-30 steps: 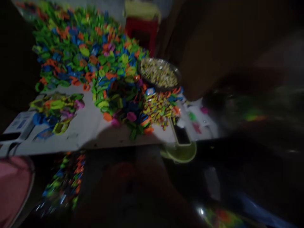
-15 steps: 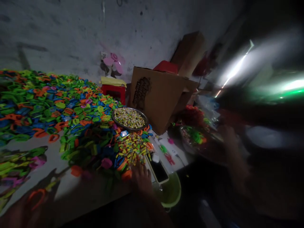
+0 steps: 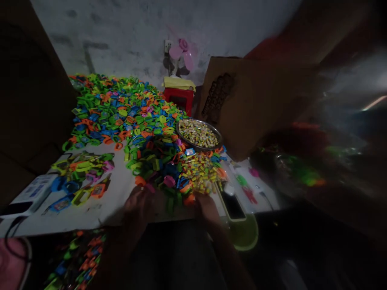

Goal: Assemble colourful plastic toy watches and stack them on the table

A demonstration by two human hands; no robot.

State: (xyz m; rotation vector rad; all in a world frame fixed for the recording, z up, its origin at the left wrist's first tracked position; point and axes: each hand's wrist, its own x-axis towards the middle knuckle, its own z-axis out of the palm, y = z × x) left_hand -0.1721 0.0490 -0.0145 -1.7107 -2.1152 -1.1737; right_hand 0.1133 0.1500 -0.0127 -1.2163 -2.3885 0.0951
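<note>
My left hand (image 3: 137,205) is at the table's front edge, beside orange and dark pink pieces of the large pile of colourful toy watches (image 3: 133,112). Dim light and blur hide its fingers. My right hand (image 3: 207,207) is at the front of a heap of small wrapped yellow candies (image 3: 199,171), near an orange piece; its fingertips are hard to make out. Behind the candies, a round metal bowl (image 3: 198,135) holds more small wrapped pieces. A smaller group of watches (image 3: 81,177) lies on the white tabletop (image 3: 116,189) to the left.
A phone (image 3: 232,203) lies right of my right hand, above a yellow-green bucket (image 3: 246,237). Behind stand a cardboard box (image 3: 242,104), a red stool (image 3: 179,98) and a pink fan (image 3: 183,52). At left are a dark box (image 3: 33,100) and a white device (image 3: 33,195).
The view has turned left, showing the dark box and white device. My left hand has moved in from the lower left corner to the pile's front; the orange watch band near it no longer shows there.
</note>
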